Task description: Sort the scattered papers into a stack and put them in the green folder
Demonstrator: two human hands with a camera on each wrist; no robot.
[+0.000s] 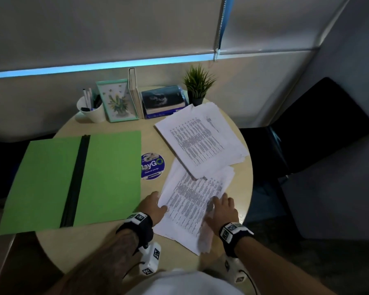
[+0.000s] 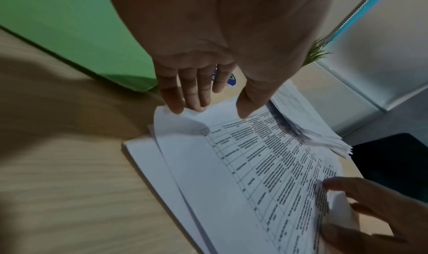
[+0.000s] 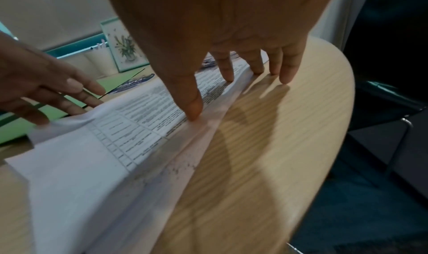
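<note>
The green folder (image 1: 107, 177) lies open on the left half of the round table (image 1: 107, 241). A loose pile of printed papers (image 1: 190, 207) sits at the near right. A second, thicker stack of papers (image 1: 202, 141) overlaps its far end. My left hand (image 1: 158, 204) (image 2: 215, 109) has straight fingers against the near pile's left corner, which curls up, with the thumb on top. My right hand (image 1: 219, 206) (image 3: 231, 93) presses its thumb on the pile's right edge, and its straight fingers touch that edge and the table.
Along the far rim stand a white pen cup (image 1: 92, 109), a framed flower picture (image 1: 118, 101), books (image 1: 162, 101) and a small potted plant (image 1: 197, 86). A round blue sticker (image 1: 151, 166) lies between folder and papers. A black chair (image 1: 320, 128) is at the right.
</note>
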